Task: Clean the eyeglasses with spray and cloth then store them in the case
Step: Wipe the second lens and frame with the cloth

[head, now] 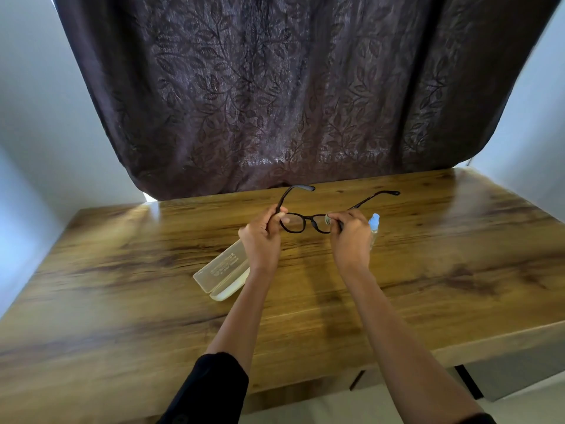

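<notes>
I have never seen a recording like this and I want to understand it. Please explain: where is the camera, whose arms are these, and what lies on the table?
There is no machine: a person works with bare hands. One camera, worn on the head, looks forward and down, so the arms enter from below. The left hand and the right hand hold black eyeglasses over the wooden table, temples unfolded and pointing away. At the right fingers a small pale piece shows, probably the cloth. On the table lie an open case and, behind the right hand, a spray bottle.
</notes>
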